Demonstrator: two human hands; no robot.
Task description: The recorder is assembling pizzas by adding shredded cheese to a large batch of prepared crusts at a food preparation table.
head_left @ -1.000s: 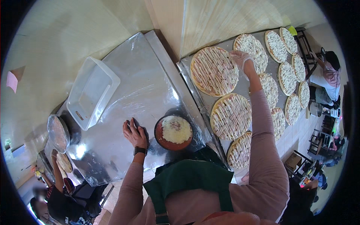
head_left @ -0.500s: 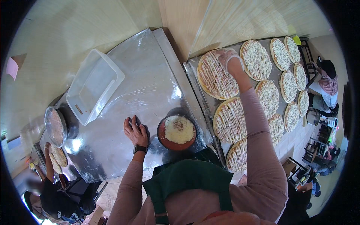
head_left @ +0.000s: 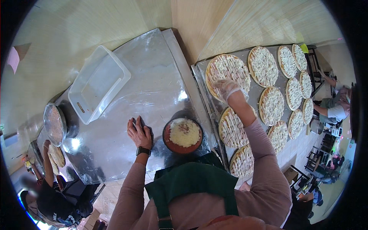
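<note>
My left hand (head_left: 139, 133) lies flat on the metal table, fingers spread, holding nothing. Just right of it stands a dark round bowl (head_left: 167, 142) with a pale grated topping, likely cheese, in it. My right hand (head_left: 229, 90), in a clear plastic glove, hovers over the lower part of a large pizza (head_left: 230, 65) on the right-hand table. Its fingers look curled together, and what they hold is hidden. Striped sauce covers this pizza, with pale crumbs scattered on it. Two more striped pizzas, a middle one (head_left: 232, 130) and a near one (head_left: 242, 161), lie below my right forearm.
Several pizzas covered in pale shreds (head_left: 263, 67) fill the right-hand table (head_left: 245, 55). A clear plastic tub (head_left: 124, 76) stands at the left table's back edge, with a wrapped round bowl (head_left: 53, 124) farther left. One person (head_left: 53, 201) works at lower left, another (head_left: 339, 103) at far right.
My right hand has moved from the large pizza's right side down to its lower part. My left hand stays on the table. The view has shifted slightly, and the person at far right has moved.
</note>
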